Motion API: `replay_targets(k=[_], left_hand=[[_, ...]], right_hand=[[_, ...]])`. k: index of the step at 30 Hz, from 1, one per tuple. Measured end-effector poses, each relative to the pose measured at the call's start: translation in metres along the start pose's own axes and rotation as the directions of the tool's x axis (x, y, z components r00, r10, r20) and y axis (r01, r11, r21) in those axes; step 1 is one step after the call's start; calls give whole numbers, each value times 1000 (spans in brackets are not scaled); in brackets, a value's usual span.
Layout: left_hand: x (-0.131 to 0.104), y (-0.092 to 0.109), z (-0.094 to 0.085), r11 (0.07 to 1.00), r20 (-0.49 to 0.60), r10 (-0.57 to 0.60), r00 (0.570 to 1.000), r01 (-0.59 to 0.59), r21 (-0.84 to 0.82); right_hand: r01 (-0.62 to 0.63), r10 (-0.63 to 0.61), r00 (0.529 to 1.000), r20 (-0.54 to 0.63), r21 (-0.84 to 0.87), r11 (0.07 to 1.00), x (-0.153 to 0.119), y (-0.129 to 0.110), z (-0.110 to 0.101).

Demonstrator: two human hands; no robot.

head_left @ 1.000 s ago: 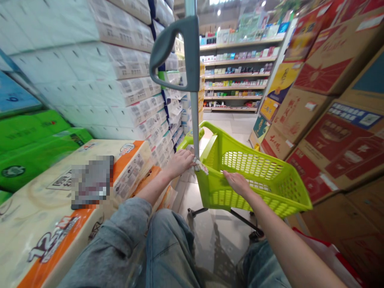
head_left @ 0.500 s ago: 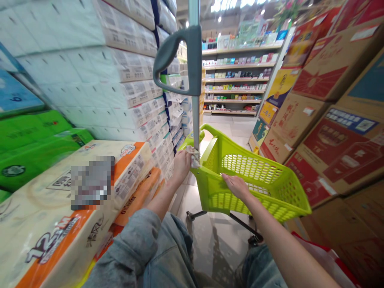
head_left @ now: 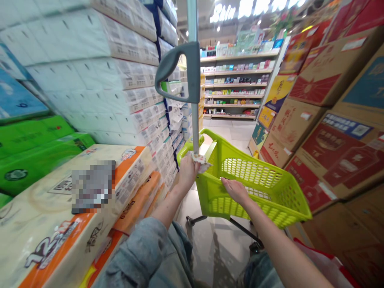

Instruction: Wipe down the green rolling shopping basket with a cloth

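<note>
**Loose hold, rolling cart**

Left hand pinches the patterned cloth at twelve o'clock, near the pole; right hand grips the green cart at one o'clock. Slackening there could let its wheels roll.

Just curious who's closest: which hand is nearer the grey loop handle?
Left. The left hand is below the grey loop handle, beside the metal pole, holding a patterned cloth; the right hand is lower and farther right, on the near rim of the lime-green shopping cart.
</note>
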State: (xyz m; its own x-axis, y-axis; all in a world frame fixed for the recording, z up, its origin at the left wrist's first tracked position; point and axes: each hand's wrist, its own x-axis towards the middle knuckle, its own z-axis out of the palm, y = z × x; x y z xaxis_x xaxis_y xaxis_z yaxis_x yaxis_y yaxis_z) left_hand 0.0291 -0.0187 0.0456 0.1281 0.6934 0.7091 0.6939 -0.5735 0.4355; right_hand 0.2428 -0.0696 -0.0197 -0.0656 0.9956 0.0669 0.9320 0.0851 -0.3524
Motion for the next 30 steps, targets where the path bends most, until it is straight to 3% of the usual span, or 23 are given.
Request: replay_targets(k=[4, 9, 14, 17, 19, 21, 23, 25, 27, 30], left_hand=[[-22, -15, 5, 977, 29, 126, 992, -130, 170], [-31, -16, 7, 970, 27, 154, 988, -157, 183], [-57, -14, 6, 993, -15, 110, 994, -111, -46], [-91, -12, 5, 983, -84, -84, 993, 69, -168], [-111, -13, 9, 940, -187, -319, 929, 285, -186], [-122, -18, 17, 859, -254, -506, 824, 455, -235], [-120, -22, 28, 763, -255, -635, 729, 543, -350], [-111, -23, 39, 659, -208, -723, 659, 566, -496], [-101, -18, 49, 564, -143, -770, 622, 559, -608], [-96, -1, 53, 465, -56, -788, 613, 534, -706]], right_hand=[[-7, 7, 1000, 5, -20, 1000, -2, -1, 1], [30, -29, 998, 55, -21, 999, 0, -11, -8], [216, -215, 975, 62, -3, 976, 13, -36, -20], [251, -259, 964, 61, 118, 961, 23, -42, -15], [199, -212, 976, 51, 183, 963, 28, -42, -8], [150, -162, 986, 38, 216, 965, 30, -40, -2], [138, -150, 988, 34, 228, 964, 31, -40, 2], [137, -149, 988, 34, 229, 964, 31, -43, 3], [145, -155, 988, 27, 216, 966, 30, -46, 1], [161, -169, 985, 29, 185, 969, 29, -48, -2]])
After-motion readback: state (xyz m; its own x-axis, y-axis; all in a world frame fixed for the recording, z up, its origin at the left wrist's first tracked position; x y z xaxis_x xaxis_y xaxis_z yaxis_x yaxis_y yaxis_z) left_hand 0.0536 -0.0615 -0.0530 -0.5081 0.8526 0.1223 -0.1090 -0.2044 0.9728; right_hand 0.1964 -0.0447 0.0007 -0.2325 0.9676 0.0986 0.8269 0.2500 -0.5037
